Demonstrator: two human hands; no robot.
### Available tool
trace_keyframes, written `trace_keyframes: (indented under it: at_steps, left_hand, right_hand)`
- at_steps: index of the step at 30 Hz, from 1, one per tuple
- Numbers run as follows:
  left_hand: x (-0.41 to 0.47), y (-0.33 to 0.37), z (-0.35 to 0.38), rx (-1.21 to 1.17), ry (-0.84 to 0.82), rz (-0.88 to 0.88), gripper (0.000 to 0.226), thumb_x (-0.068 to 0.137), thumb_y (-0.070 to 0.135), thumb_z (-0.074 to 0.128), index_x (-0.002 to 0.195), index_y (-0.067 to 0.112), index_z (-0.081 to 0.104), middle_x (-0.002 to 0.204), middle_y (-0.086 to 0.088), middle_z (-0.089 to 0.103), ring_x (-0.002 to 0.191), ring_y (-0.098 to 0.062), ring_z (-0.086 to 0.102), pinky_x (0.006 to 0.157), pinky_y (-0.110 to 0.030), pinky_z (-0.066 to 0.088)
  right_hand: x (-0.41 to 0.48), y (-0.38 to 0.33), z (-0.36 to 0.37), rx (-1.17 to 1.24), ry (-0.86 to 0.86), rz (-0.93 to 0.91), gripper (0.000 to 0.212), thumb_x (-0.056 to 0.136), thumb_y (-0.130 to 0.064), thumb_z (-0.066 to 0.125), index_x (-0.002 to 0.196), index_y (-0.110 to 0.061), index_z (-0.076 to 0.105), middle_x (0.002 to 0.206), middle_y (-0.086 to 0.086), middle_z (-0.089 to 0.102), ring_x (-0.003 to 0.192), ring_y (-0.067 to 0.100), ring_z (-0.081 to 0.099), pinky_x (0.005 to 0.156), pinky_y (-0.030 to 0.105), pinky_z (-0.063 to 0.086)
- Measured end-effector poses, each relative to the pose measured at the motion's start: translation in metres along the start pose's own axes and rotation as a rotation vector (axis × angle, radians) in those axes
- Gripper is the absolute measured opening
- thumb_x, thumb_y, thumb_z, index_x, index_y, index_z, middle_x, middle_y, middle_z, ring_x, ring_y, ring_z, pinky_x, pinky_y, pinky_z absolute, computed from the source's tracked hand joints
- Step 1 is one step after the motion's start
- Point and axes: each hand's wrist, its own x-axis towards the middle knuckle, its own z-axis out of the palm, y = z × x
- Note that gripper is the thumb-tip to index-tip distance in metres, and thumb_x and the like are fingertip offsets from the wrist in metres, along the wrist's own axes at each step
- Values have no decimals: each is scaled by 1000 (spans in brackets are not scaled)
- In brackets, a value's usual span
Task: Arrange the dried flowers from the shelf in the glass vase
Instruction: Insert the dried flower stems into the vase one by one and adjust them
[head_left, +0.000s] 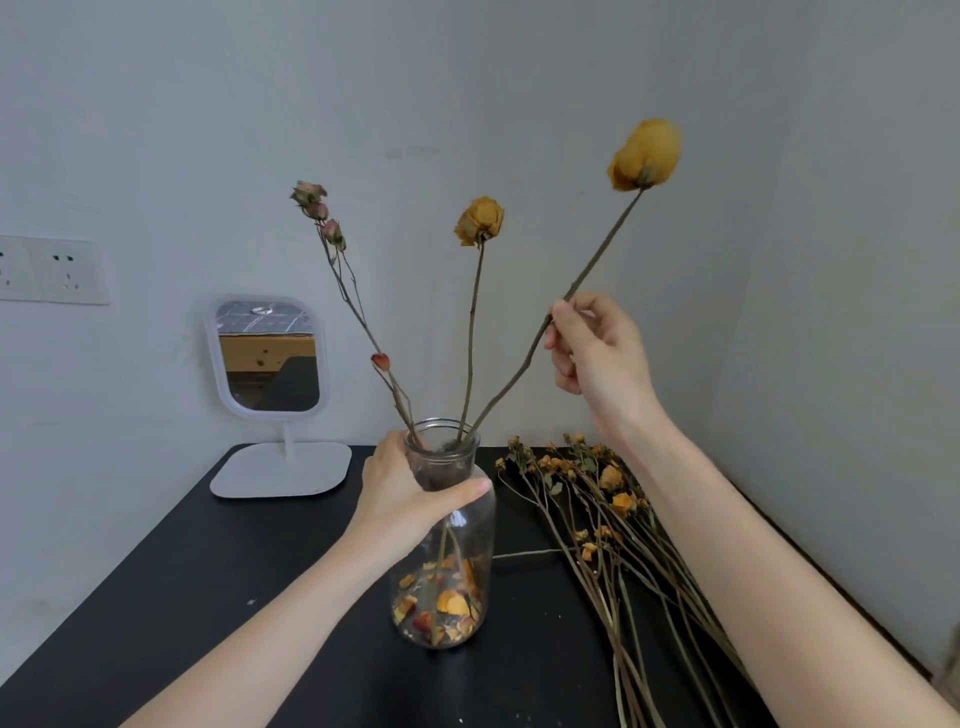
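A clear glass vase (457, 561) stands on the black table (218, 571), with loose dried petals at its bottom. My left hand (402, 499) grips its neck. Three stems stand in it: a pink-budded sprig (317, 210) leaning left, an upright yellow rose (480, 221), and a larger yellow rose (644, 156) leaning right. My right hand (592, 348) pinches the stem of that leaning rose about halfway up, its lower end inside the vase mouth.
A bundle of dried yellow flowers (613, 525) lies on the table right of the vase, stems running toward me. A white standing mirror (270, 364) sits at the back left. Wall sockets (47, 270) are at far left. Walls close in behind and right.
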Motion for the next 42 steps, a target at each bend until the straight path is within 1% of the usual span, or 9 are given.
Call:
trace_keyframes:
  at_steps: [2,6,10,13,24,28,32,36,42]
  left_hand:
    - [0,-1,-3,-58,-110,-2,58,62,49,78,107,34,45,116,8,55,113,-12,48,95,-36,46]
    - [-3,-4,-12,-196,-229,-22,33,76,31,73,96,44,50,91,29,64,89,12,59,64,-6,44]
    - [-5,-5,-11,-231,-196,-49,37,74,35,74,99,48,50,105,22,60,99,4,55,79,-16,43]
    - [-5,-5,-8,-225,-186,-43,39,73,38,74,99,50,48,112,19,57,104,-2,53,90,-27,42]
    - [-5,-4,-6,-207,-156,-24,45,71,40,75,104,49,46,108,25,55,105,-2,52,79,-18,40]
    - [-23,-7,-7,-202,92,14,65,66,40,77,122,30,46,119,18,52,110,-2,48,91,-21,38]
    - [-62,-6,-7,-152,405,161,26,76,29,68,92,34,49,90,8,52,85,-4,49,71,-3,36]
    - [-101,-6,17,-180,161,245,23,79,13,67,82,31,54,68,-4,47,61,-6,45,57,-8,37]
    - [-94,0,89,-50,-311,141,8,88,32,56,88,39,53,61,12,50,57,1,45,58,-13,37]
  right_hand:
    - [-4,7,5,-94,-77,31,14,96,-11,47,82,-12,48,65,1,53,42,7,35,36,16,28]
    - [-9,22,14,-316,-262,111,11,94,-12,51,85,-6,53,66,-1,57,43,7,38,37,14,30]
    - [-12,34,19,-497,-401,149,6,92,-16,55,90,-10,57,67,-2,56,37,-5,45,38,7,32]
    - [-9,34,18,-427,-376,159,3,92,-18,56,89,-16,58,64,-2,54,35,0,41,37,13,32]
    - [-10,39,12,-334,-311,163,14,92,-18,57,83,-8,60,59,-6,62,38,4,41,37,15,34]
    - [-12,39,5,-316,-335,155,11,90,-23,60,86,-13,61,66,-2,62,38,3,42,38,14,36]
    - [-13,46,-15,-347,-307,208,12,90,-23,61,98,-14,63,68,-3,62,41,3,43,40,15,38]
    - [-16,65,-48,-387,-241,341,15,91,-19,59,103,-11,62,70,-2,63,39,1,44,38,14,37]
    - [-31,103,-113,-620,-88,531,11,91,-15,57,100,-13,64,73,1,65,46,3,50,40,14,40]
